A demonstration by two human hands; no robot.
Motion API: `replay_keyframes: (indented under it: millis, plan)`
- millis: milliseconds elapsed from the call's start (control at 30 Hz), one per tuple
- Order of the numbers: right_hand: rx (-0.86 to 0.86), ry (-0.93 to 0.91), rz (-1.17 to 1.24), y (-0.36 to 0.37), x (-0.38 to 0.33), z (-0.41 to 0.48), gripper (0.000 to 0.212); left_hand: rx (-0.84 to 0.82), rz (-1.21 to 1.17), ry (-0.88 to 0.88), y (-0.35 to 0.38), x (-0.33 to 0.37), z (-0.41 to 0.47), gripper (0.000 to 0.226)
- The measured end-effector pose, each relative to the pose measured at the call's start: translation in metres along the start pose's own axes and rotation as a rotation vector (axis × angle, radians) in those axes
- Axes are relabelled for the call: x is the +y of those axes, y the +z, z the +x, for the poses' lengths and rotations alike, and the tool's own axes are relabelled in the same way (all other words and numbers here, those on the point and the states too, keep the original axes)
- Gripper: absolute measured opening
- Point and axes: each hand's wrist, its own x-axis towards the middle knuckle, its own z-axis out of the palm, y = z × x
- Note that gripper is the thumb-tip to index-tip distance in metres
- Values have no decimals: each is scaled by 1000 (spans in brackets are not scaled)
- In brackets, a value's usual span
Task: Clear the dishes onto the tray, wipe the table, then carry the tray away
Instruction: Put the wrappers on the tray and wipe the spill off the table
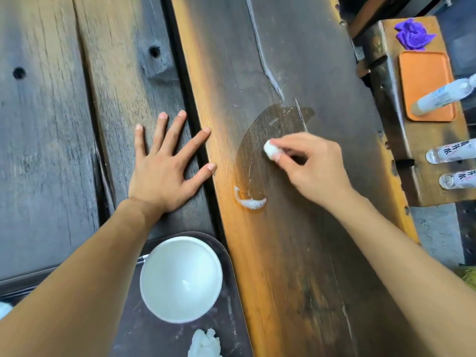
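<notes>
My right hand pinches a small white wad of tissue against the dark wooden table, in the middle of a wet wiped patch. A white foamy smear lies at the patch's near edge. My left hand rests flat on the table with fingers spread, across a dark gap between planks. A dark tray sits at the bottom, holding a white bowl and a crumpled white tissue.
To the right stands a wooden block carrying an orange mat, a purple crumpled cloth and three clear water bottles. Weathered grey planks with holes lie to the left.
</notes>
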Motion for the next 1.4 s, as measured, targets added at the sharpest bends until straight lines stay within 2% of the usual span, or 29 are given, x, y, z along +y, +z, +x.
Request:
replay_keyframes:
  millis: [67, 167, 267, 333, 400, 467, 533, 600, 633, 700, 767, 833, 867, 900, 967, 1033, 1100, 1200, 1400]
  plan:
    - [-62, -41, -98, 5, -2, 18, 16, -2, -7, 0, 0, 0, 0, 68]
    - [-302, -240, -208, 24, -19, 7, 18, 5, -29, -2, 1, 0, 0, 68]
    - [-564, -423, -210, 23, -26, -31, 22, 10, -17, -2, 1, -1, -1, 69]
    - [-676, -444, -178, 9, -22, -53, 20, 8, -15, -2, 0, -1, -1, 69]
    - [-618, -319, -59, -6, -16, -62, 17, 2, -23, -2, 0, 0, 0, 68]
    - [-345, -141, 55, -16, -5, -50, 13, -5, -30, -6, -1, 1, 0, 66]
    - [-96, 21, 38, -20, 6, -27, 12, -13, -38, -12, -2, 2, 0, 64]
    - [-44, 104, -48, -14, 10, -16, 14, -13, -48, -11, -4, 2, 0, 63]
    - [-68, 88, -79, -10, 8, -18, 14, -10, -50, -9, -5, 2, 0, 62]
    - [-183, -76, -134, 1, -4, -36, 12, 0, -49, -5, -4, 2, 1, 62]
    - [-404, -240, -144, 7, -15, -66, 14, 3, -46, -3, -3, 1, 0, 61]
    - [-641, -260, -124, 2, -17, -88, 19, -7, -37, 0, -3, 0, 0, 61]
    - [-687, -216, -87, -2, -16, -92, 19, -20, -29, 0, -4, -1, -1, 60]
    - [-642, -148, -8, -7, -15, -90, 17, -38, -25, 1, -7, -1, -1, 60]
    - [-336, -9, 129, -14, -8, -67, 13, -83, -35, -4, -12, 0, -2, 59]
    - [-24, 83, 71, -19, 3, -27, 12, -130, -71, -15, -18, -2, -2, 61]
    - [58, 132, -57, -19, 12, 11, 12, -179, -128, -18, -24, -9, -7, 62]
    - [-74, 56, -177, -4, 9, 31, 14, -220, -229, -49, -34, -22, -27, 62]
    - [-562, -501, -241, 8, -16, -46, 16, -224, -462, -211, -65, -26, -63, 53]
